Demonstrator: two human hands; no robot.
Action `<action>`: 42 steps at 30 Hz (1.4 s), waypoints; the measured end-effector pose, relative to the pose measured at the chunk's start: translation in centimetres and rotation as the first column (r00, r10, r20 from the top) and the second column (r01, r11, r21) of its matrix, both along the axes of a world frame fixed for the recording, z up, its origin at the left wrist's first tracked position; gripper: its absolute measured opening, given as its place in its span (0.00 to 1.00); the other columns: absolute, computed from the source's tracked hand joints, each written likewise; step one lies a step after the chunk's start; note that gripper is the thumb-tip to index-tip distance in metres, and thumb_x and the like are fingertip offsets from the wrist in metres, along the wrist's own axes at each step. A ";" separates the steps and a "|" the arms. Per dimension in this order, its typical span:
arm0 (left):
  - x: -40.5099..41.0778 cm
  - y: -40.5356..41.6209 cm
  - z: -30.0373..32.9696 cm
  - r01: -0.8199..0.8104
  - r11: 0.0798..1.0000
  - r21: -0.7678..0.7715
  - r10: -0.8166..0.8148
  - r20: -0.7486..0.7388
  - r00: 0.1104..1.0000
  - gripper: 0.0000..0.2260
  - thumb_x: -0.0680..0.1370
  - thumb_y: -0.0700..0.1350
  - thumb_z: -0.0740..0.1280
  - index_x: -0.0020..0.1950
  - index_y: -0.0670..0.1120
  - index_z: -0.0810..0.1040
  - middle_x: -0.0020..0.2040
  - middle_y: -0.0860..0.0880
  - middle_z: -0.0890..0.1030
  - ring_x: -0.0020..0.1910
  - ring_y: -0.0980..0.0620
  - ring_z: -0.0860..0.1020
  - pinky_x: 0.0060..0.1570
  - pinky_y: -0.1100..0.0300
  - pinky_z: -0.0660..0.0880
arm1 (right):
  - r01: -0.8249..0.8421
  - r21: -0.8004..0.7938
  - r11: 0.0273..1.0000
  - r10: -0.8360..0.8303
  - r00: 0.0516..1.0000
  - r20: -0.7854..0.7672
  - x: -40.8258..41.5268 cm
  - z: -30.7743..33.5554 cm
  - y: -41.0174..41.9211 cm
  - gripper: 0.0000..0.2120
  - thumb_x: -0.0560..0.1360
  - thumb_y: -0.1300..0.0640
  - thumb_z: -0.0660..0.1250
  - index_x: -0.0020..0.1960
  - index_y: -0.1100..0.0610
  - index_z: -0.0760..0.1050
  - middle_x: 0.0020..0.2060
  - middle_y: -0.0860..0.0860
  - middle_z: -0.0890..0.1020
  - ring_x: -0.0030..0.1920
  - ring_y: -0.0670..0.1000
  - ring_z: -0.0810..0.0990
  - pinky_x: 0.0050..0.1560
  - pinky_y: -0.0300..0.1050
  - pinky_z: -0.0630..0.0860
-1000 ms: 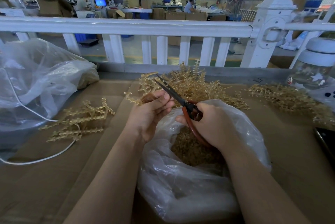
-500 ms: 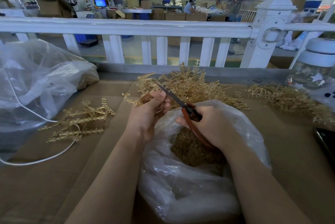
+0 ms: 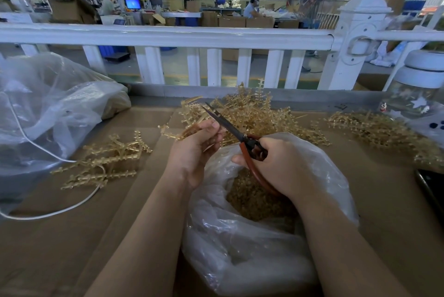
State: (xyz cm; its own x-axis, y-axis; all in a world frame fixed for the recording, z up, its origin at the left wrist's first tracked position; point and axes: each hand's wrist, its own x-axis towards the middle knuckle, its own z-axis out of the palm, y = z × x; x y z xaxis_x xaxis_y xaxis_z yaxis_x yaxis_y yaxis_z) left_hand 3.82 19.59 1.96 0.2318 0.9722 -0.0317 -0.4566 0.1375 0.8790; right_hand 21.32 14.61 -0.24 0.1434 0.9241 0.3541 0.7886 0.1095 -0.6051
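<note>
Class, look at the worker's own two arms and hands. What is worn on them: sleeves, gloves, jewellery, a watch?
Nothing worn is visible. The left hand and the right hand have no gloves, rings or finger tape. Both arms are uncovered down to the bottom edge of the picture, with no sleeve, cuff, watch or bracelet in view.
</note>
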 end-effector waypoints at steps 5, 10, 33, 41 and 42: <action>0.1 -0.2 0.1 0.043 0.999 0.019 -0.041 -0.063 0.997 0.04 0.75 0.39 0.70 0.49 0.45 0.79 0.37 0.51 0.82 0.36 0.56 0.79 0.47 0.62 0.75 | 0.025 0.048 0.999 -0.027 0.999 0.045 -0.2 0.0 -0.2 0.25 0.66 0.27 0.70 0.36 0.49 0.73 0.27 0.44 0.77 0.36 0.37 0.78 0.32 0.29 0.69; -0.1 -0.1 0.0 0.044 0.998 0.039 -0.042 -0.060 0.997 0.03 0.76 0.41 0.71 0.48 0.47 0.79 0.38 0.51 0.82 0.38 0.55 0.78 0.47 0.60 0.74 | 0.028 0.051 0.998 -0.029 0.999 0.036 -0.2 0.2 -0.3 0.26 0.65 0.27 0.70 0.37 0.51 0.75 0.29 0.44 0.78 0.40 0.36 0.77 0.34 0.28 0.69; 0.4 -0.2 0.0 -0.009 1.000 -0.002 0.008 -0.062 0.998 0.06 0.72 0.40 0.73 0.47 0.46 0.80 0.39 0.50 0.85 0.39 0.56 0.83 0.48 0.59 0.75 | 0.053 0.051 0.997 -0.059 0.992 0.108 -0.4 0.5 -0.4 0.25 0.64 0.21 0.62 0.41 0.42 0.72 0.33 0.38 0.79 0.34 0.36 0.76 0.28 0.29 0.65; 0.3 -0.3 0.0 0.011 1.000 0.027 -0.009 -0.052 0.999 0.08 0.69 0.40 0.74 0.45 0.48 0.78 0.39 0.50 0.84 0.38 0.55 0.82 0.48 0.58 0.74 | 0.085 0.092 0.992 -0.099 0.982 0.163 -0.6 0.5 -0.4 0.33 0.64 0.18 0.57 0.49 0.44 0.77 0.35 0.36 0.77 0.36 0.35 0.75 0.33 0.31 0.67; 0.2 -0.4 0.1 0.018 0.999 0.033 -0.016 -0.053 0.998 0.10 0.67 0.42 0.74 0.45 0.48 0.78 0.39 0.51 0.84 0.38 0.56 0.82 0.48 0.58 0.74 | 0.084 0.094 0.992 -0.098 0.983 0.157 -0.6 0.6 -0.3 0.33 0.64 0.18 0.57 0.50 0.44 0.77 0.35 0.35 0.77 0.36 0.35 0.74 0.33 0.31 0.67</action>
